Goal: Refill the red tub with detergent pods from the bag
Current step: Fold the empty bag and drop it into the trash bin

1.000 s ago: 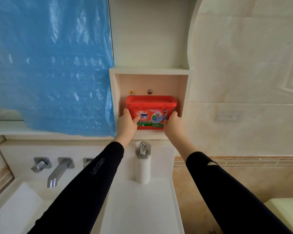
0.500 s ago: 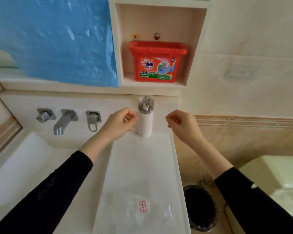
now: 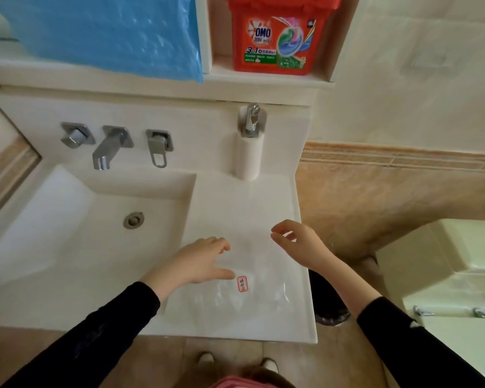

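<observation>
The bag [image 3: 235, 301] is a clear plastic pouch lying flat on the white counter [image 3: 244, 203] to the right of the basin, near the front edge, with a small red-bordered label [image 3: 242, 283] on its upper face. It looks nearly empty, though its contents are hard to make out through the plastic. Its long axis seems to run left to right across the counter.

The left hand [image 3: 200, 261] hovers over or on the bag's far left corner, fingers loosely spread and thumb pointing at the label; whether it touches the plastic cannot be told. The right hand [image 3: 298, 245] hangs above the bag's far right part, empty, thumb and forefinger curled toward each other. The bag lies below and just nearer the person than both sets of fingertips; the left hand is closer.

The tub [image 3: 280, 35] stands lid-shut in the wall niche above, well apart from both hands.
</observation>
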Tool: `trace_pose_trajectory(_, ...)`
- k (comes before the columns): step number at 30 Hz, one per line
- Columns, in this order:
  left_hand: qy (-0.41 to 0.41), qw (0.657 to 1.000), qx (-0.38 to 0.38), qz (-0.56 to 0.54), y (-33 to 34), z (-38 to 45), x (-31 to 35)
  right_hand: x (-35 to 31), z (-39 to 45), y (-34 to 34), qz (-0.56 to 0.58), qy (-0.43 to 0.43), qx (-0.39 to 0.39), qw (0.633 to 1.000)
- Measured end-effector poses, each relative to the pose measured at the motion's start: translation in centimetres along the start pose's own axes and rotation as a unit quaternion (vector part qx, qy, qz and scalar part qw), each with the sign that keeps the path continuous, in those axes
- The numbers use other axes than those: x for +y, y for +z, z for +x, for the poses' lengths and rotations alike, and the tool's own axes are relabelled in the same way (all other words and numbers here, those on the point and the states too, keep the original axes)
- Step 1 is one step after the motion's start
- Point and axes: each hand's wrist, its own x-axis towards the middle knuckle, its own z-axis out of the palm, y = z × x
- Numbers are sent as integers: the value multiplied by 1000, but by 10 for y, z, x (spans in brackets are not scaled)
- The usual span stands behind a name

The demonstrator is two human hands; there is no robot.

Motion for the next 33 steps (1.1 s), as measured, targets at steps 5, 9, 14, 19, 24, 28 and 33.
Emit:
trace_pose_trajectory(5,1,991,13,131,24,4,13,4,-7,14,24,29,9,999)
trace_pose_trajectory(9,26,992,35,122,18,8,12,-1,-11,16,-8,-5,9,1000)
trace_pose_trajectory(14,80,995,14,65,-19,9,28,-24,-8,3,-21,-30,-55,998)
trace_pose_trajectory(19,93,994,49,32,-67,14,35,-34,0,-6,-58,-33,-137,988)
trace_pose_trajectory(24,98,960,260,-7,-110,12,20,-34,6,-10,37,-34,-47,998)
trace_pose_trajectory(28,61,928,296,-218,-108,9,14,-37,5,-12,190,-19,12,981)
trace_pose_trajectory(33,7,845,269,-461,-97,10,16,-41,5,-15,362,1,59,930)
